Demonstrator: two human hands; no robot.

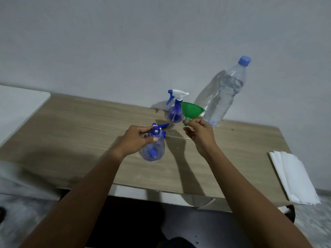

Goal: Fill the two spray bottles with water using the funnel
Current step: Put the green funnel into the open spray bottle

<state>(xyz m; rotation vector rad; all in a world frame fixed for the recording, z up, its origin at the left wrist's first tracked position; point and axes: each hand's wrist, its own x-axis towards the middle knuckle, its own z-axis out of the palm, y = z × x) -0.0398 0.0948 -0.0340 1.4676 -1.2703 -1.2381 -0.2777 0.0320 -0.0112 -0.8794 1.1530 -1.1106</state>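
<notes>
My left hand (137, 138) grips the neck of an open, clear-blue spray bottle (155, 147) standing on the wooden table (75, 133). Its removed blue trigger head (161, 126) lies on the table just behind it. My right hand (200, 134) pinches the spout of a green funnel (191, 109), held in the air to the right of the open bottle, mouth tilted up. A second spray bottle (174, 109), capped with a white and blue trigger, stands farther back. A large clear water bottle (225, 93) with a blue cap stands at the back right by the wall.
A stack of white paper napkins (293, 176) lies at the table's right edge, overhanging the front corner. The grey wall rises right behind the table. A white surface (18, 104) adjoins the table at the left.
</notes>
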